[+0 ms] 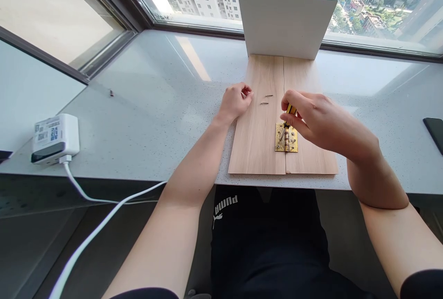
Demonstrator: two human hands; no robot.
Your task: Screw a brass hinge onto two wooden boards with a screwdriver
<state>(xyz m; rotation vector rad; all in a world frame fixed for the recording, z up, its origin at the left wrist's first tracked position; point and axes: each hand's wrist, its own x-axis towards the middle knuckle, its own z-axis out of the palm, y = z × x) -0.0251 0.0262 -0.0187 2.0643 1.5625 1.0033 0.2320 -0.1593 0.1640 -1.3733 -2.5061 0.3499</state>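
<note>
My right hand (308, 114) grips the yellow and black handle of a screwdriver (291, 109), tilted with its shaft pointing down at a brass hinge (293, 146). The hinge lies flat across the seam between two pale wooden boards (256, 151); screw heads show on its right leaf. Whether the tip sits in a screw on the left leaf is too small to tell. My left hand (237, 102) rests at the boards' left edge with its fingers curled in; what they hold, if anything, is hidden. Two loose screws (264, 103) lie on the left board between my hands.
A white box (287, 22) stands at the boards' far end by the window. On the left, a white charger-like device (55, 138) trails a white cable (104, 225) over the counter's front edge. A dark phone-like object (434, 133) lies at the far right.
</note>
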